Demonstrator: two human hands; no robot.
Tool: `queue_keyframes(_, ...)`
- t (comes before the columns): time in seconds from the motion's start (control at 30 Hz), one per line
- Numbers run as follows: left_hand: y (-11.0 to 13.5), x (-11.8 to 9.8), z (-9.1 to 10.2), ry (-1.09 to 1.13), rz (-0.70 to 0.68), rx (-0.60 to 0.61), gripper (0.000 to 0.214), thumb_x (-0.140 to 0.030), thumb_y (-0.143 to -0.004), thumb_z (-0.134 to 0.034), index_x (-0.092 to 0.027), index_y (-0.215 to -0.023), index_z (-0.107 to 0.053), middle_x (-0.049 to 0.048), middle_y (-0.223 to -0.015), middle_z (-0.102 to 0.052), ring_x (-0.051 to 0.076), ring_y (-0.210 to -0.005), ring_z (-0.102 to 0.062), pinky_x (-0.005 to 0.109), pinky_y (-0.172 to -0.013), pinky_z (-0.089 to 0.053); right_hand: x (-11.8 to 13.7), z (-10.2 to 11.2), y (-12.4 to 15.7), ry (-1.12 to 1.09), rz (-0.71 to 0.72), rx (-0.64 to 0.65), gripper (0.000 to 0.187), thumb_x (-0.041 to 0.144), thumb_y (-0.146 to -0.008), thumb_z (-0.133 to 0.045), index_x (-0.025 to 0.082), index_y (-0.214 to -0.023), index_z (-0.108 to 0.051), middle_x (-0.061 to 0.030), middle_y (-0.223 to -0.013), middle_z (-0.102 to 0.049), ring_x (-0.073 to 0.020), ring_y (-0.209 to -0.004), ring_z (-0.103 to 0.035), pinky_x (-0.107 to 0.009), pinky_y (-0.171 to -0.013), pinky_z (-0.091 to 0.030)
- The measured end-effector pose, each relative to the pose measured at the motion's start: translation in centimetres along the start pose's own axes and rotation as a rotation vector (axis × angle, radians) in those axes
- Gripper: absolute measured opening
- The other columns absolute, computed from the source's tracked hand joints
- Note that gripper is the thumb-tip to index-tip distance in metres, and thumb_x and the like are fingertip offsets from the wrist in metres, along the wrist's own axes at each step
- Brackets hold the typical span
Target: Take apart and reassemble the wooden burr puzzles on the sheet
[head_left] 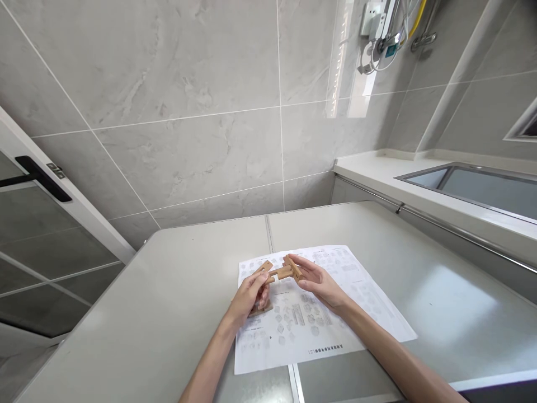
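Note:
Above a printed sheet [331, 341], my left hand [248, 294] pinches notched wooden puzzle pieces; one wooden piece [265, 266] sticks up past its fingers. Between the hands a notched wooden piece [284, 272] extends to the right. Its right end meets a crosswise wooden puzzle piece [294, 268], which my right hand [319, 284] holds between thumb and fingers. I cannot tell whether these two are interlocked or only touching. Beneath my left hand, a flat wooden piece [260, 310] shows in part, the rest hidden by the fingers.
The sheet, covered in small diagrams, lies on a pale table [168, 313] with a seam down its middle. Tiled wall [188, 162] rises behind. A white counter with a sink [482, 184] stands to the right, and a framed door with a black handle [44, 179] to the left.

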State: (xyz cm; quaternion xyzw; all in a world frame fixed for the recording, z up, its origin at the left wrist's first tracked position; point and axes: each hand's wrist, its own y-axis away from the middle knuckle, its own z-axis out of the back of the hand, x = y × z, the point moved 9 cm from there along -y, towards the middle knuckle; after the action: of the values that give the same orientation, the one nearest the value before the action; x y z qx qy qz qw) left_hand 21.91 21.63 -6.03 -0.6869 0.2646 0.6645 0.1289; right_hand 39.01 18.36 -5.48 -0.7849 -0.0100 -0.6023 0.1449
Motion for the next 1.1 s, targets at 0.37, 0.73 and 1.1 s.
queue_keyframes(0.37, 0.1, 0.2, 0.8, -0.021, 0.054, -0.013, 0.051, -0.066, -0.087, -0.067, -0.021, -0.078, -0.046, -0.0086, -0.057, -0.042, 0.006, -0.046, -0.034, 0.020, -0.044, -0.027, 1.5, -0.4, 0.2, 0.303, 0.124, 0.067, 0.071, 0.044, -0.086, -0.081, 0.037, -0.151, -0.054, -0.0048, -0.160, -0.049, -0.0315, -0.147, -0.046, -0.053, -0.122, -0.041)
queue_keyframes(0.73, 0.2, 0.2, -0.1, 0.002, 0.069, 0.077, 0.053, -0.066, -0.086, -0.069, -0.022, -0.075, -0.042, -0.0108, -0.056, -0.034, 0.006, -0.046, -0.027, 0.022, -0.047, -0.023, 1.5, -0.5, 0.4, 0.335, 0.129, 0.121, 0.074, 0.042, -0.084, -0.084, 0.036, -0.152, -0.054, -0.0039, -0.161, -0.048, -0.0328, -0.149, -0.045, -0.055, -0.125, -0.038)
queue_keyframes(1.1, 0.3, 0.4, -0.3, 0.005, 0.069, 0.080, 0.049, -0.068, -0.088, -0.066, -0.021, -0.087, -0.050, -0.0116, -0.058, -0.031, 0.007, -0.048, -0.031, 0.022, -0.049, -0.026, 1.6, -0.5, 0.5, 0.330, 0.098, 0.117, 0.076, 0.041, -0.083, -0.085, 0.037, -0.151, -0.054, -0.0029, -0.161, -0.048, -0.0317, -0.147, -0.048, -0.054, -0.125, -0.038)
